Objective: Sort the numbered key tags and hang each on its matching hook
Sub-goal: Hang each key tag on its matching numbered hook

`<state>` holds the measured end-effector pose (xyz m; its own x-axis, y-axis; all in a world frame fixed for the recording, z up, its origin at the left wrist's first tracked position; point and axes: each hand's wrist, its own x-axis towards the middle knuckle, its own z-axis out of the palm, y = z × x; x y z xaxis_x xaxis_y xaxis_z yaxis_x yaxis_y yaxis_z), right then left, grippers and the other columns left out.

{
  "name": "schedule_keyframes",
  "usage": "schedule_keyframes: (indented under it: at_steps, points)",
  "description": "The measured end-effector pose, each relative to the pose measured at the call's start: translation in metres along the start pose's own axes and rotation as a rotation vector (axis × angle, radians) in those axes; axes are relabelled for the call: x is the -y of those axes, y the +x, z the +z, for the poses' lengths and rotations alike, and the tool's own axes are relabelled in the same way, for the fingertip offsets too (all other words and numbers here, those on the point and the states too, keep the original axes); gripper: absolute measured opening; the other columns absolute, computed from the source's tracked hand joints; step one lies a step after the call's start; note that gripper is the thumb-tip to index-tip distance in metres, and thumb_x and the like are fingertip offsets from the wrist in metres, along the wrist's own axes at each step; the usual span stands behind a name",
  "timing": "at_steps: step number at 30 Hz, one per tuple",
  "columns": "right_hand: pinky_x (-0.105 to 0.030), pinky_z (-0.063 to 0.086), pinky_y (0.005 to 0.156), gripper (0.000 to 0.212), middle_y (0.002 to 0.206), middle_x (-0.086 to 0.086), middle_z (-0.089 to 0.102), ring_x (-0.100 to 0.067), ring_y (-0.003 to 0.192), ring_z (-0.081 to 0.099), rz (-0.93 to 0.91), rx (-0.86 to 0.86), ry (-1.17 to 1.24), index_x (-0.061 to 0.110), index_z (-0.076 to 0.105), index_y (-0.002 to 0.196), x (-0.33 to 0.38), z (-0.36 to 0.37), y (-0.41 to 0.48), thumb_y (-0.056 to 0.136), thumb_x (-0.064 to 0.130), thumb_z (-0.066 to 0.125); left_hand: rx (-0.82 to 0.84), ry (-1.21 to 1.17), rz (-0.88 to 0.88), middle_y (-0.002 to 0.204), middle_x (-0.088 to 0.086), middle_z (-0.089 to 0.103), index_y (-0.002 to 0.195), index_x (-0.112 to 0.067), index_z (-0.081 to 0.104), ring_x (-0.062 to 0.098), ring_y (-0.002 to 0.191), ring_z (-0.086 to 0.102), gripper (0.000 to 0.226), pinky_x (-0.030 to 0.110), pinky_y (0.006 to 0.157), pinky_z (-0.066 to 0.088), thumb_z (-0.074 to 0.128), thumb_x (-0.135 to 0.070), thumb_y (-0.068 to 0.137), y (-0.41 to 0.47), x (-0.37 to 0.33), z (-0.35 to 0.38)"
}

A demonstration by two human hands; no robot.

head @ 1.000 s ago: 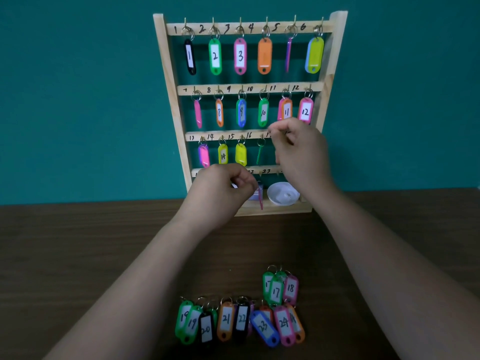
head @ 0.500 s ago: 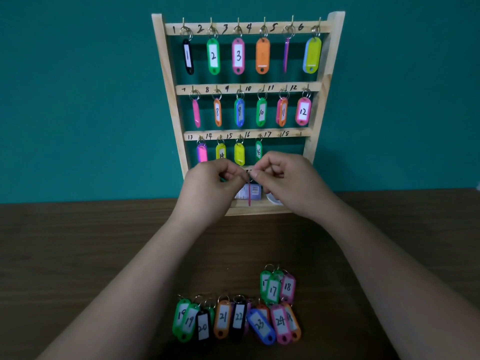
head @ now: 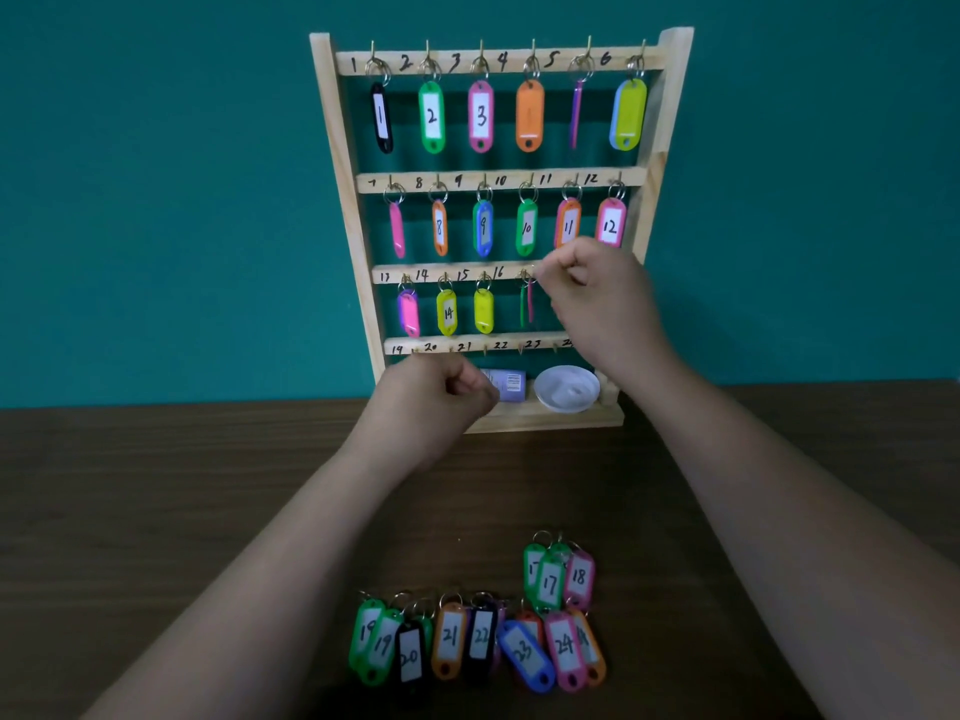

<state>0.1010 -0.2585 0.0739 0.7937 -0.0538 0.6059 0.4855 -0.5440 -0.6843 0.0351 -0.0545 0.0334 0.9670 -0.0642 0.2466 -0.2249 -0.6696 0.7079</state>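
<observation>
A wooden key rack (head: 332,148) leans against the wall, with numbered tags hanging on its top three rows. My right hand (head: 597,298) pinches the ring of a pink key tag (head: 530,304) at hook 16, where it hangs edge-on beside a green tag (head: 522,309). In front of the rack's bottom shelf, my left hand (head: 441,402) is curled, and I see nothing in it. The bottom-row hooks (head: 485,350), marked 19 upward, are bare. Loose tags numbered 17 to 24 (head: 483,641) lie in a group on the table near me.
A white bowl (head: 566,389) and a small purple box (head: 511,385) sit on the rack's bottom shelf. The dark wooden table (head: 208,485) stretches out left and right of my arms. A teal wall (head: 156,200) stands behind the rack.
Both hands were pinching the pink tag together low in front of the rack. My right hand has since lifted it to hook 16, and my left hand has let go and dropped lower.
</observation>
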Motion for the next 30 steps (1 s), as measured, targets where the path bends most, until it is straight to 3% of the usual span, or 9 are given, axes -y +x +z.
schedule_keyframes:
  at_steps: [3,7,14,17,21,25,30]
  points:
    - [-0.007,0.038,0.051,0.015,0.07,0.017,0.068,0.005,0.061,0.062,-0.003,-0.028,-0.043,0.017,0.077,0.093,0.001,0.006,0.002,0.102,0.025,0.068,0.044,0.049,0.002,0.079,-0.012,0.074,0.083,-0.028,0.077,-0.001,0.075,0.064,0.01,0.01,0.06,0.044,0.077,-0.035,0.091,-0.004,0.0,0.004]
    - [-0.021,0.043,0.051,0.018,0.076,0.01,0.072,-0.005,0.066,0.064,-0.022,-0.046,-0.116,0.017,0.073,0.092,0.0,0.008,-0.003,0.104,0.028,0.066,0.095,0.107,0.011,0.079,-0.014,0.072,0.087,-0.029,0.08,-0.001,0.077,0.063,0.007,0.015,0.067,0.043,0.075,-0.032,0.091,-0.009,0.0,0.008]
    - [-0.033,0.036,0.047,0.01,0.049,0.002,0.049,-0.017,0.043,0.043,-0.155,-0.02,-0.025,0.018,0.064,0.097,-0.012,-0.001,-0.032,0.105,0.023,0.066,0.128,0.124,0.032,0.08,-0.016,0.071,0.089,-0.026,0.079,-0.003,0.079,0.063,0.006,0.015,0.07,0.047,0.076,-0.03,0.092,-0.015,0.003,0.009]
    - [-0.027,0.036,0.049,0.012,0.051,0.002,0.052,-0.011,0.045,0.042,-0.126,0.102,0.04,0.024,0.065,0.093,-0.021,-0.005,-0.048,0.104,0.028,0.069,0.15,0.127,0.039,0.082,-0.015,0.071,0.091,-0.026,0.079,-0.001,0.08,0.063,0.004,0.012,0.068,0.046,0.076,-0.029,0.092,-0.018,0.004,0.012]
    - [-0.015,0.041,0.055,0.018,0.064,0.004,0.066,-0.006,0.055,0.058,-0.049,0.317,0.062,0.031,0.068,0.085,-0.035,-0.008,-0.075,0.102,0.037,0.071,0.214,0.097,0.037,0.084,-0.014,0.072,0.092,-0.028,0.079,-0.002,0.081,0.064,0.002,0.006,0.064,0.044,0.077,-0.029,0.091,-0.023,0.005,0.02]
    - [-0.016,0.047,0.057,0.012,0.071,0.003,0.072,-0.003,0.057,0.062,0.082,0.631,0.04,0.03,0.072,0.088,-0.044,-0.014,-0.089,0.1,0.032,0.074,0.318,0.069,0.032,0.083,-0.012,0.074,0.091,-0.027,0.08,0.001,0.08,0.066,0.005,0.009,0.064,0.046,0.08,-0.024,0.087,-0.029,0.005,0.027]
    - [-0.021,0.046,0.054,0.007,0.072,0.0,0.071,-0.009,0.055,0.055,0.197,0.986,0.034,0.027,0.077,0.094,-0.045,-0.028,-0.094,0.097,0.022,0.074,0.436,0.163,0.03,0.085,-0.016,0.073,0.094,-0.032,0.08,0.0,0.082,0.066,0.011,0.009,0.066,0.046,0.083,-0.035,0.085,-0.034,0.004,0.029]
